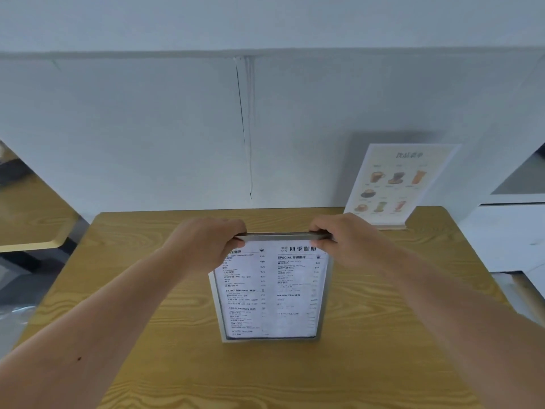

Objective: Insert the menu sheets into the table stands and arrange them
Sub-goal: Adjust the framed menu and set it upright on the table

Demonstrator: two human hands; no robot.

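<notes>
A grey-framed table stand stands upright in the middle of the wooden table, with a black-and-white text menu sheet inside it. My left hand grips its top left corner. My right hand grips its top right corner. At the table's far right, a second stand holds a colour drinks menu and leans back towards the wall; its wooden base rests on the tabletop.
A pale wall runs right behind the table's far edge. Another wooden table sits to the left. A white cabinet stands close on the right.
</notes>
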